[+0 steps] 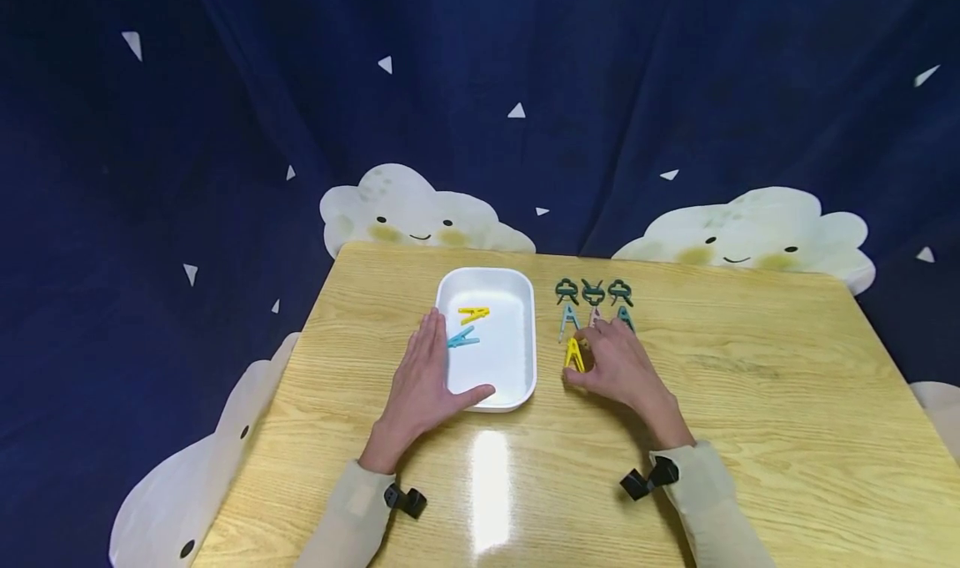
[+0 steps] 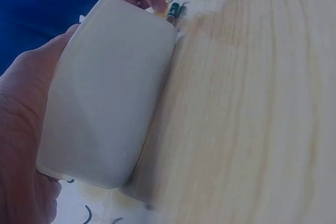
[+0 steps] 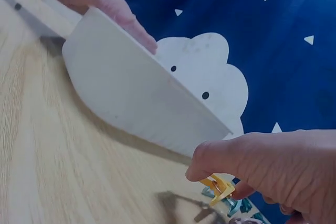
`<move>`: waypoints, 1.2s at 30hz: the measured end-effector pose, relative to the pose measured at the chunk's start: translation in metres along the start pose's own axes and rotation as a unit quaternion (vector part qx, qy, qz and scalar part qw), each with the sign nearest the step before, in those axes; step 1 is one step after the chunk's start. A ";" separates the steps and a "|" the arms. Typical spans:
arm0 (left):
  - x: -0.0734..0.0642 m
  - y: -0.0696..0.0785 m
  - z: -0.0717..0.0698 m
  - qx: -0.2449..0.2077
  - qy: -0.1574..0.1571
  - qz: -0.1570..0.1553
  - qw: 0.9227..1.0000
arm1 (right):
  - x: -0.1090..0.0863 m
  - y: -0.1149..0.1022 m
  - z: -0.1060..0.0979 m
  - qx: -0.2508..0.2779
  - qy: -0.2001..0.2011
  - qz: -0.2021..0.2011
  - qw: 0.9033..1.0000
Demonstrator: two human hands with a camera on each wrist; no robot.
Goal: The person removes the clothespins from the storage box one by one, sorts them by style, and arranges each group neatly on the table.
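The right hand [image 1: 618, 364] pinches a yellow clothespin [image 1: 573, 354] between thumb and fingers, close over the table to the right of a white tray [image 1: 527, 334]. In the right wrist view, that yellow clothespin [image 3: 218, 186] shows beside the thumb. Along the tray's left rim lie the straight fingers of the left hand [image 1: 422, 384], its thumb stretched over the near-left corner. Inside the tray are another yellow clothespin [image 1: 474, 314] and a light blue clothespin [image 1: 463, 339].
Behind the right hand, a light blue clothespin [image 1: 569, 319], a pink one [image 1: 595, 316] and a dark green one [image 1: 626, 318] stand in a row. Farther back are three dark green clips [image 1: 593, 293]. A dark blue curtain [image 1: 480, 92] hangs behind the wooden table [image 1: 750, 401].
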State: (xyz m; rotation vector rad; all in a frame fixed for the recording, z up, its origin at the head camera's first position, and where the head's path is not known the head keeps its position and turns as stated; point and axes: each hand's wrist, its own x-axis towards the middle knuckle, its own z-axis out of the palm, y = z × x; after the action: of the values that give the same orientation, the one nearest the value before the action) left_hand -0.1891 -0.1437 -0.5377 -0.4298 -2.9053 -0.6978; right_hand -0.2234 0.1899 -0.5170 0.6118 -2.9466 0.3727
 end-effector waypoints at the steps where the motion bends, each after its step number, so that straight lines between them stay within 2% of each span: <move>1: 0.000 0.000 0.000 0.001 0.001 0.001 1.000 | 0.000 0.001 0.002 0.002 -0.001 0.001 1.000; 7: 0.000 0.000 0.001 -0.001 0.001 0.001 1.000 | 0.000 0.005 0.010 0.014 -0.004 0.004 1.000; 25: 0.000 0.000 0.000 0.001 0.003 0.004 1.000 | 0.000 0.009 0.020 0.000 0.002 0.004 1.000; 36: 0.000 -0.001 0.001 0.000 0.006 0.007 1.000 | 0.000 0.007 0.008 0.009 -0.002 0.009 1.000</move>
State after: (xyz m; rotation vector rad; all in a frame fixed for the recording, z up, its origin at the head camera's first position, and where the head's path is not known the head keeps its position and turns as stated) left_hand -0.1891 -0.1441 -0.5388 -0.4449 -2.8881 -0.6948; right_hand -0.2271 0.1936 -0.5264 0.5908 -2.9577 0.4017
